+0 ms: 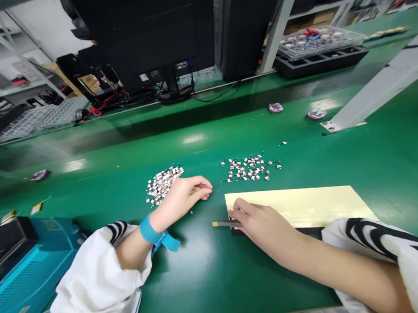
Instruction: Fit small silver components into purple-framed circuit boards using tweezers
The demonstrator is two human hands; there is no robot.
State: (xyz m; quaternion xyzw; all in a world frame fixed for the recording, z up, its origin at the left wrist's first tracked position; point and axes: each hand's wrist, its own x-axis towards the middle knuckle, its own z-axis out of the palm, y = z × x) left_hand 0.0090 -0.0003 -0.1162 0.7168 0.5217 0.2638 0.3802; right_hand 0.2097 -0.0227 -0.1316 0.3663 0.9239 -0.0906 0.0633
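Note:
My left hand (183,196) rests on the green bench with its fingers curled loosely, right beside a heap of small silver parts (163,183); what its fingers hold is hidden. A blue strap circles that wrist. My right hand (260,222) lies at the left end of a pale yellow sheet (304,205) and pinches a thin tool with a yellow tip (223,224) that points left. A second, scattered group of silver parts (250,168) lies just beyond the sheet.
A blue machine (28,266) stands at the near left. A black monitor stand (173,90) with cables sits at the back. Trays of parts (318,43) stand at the back right. A white frame leg (375,94) crosses the right side. Small purple pieces (276,107) lie loose.

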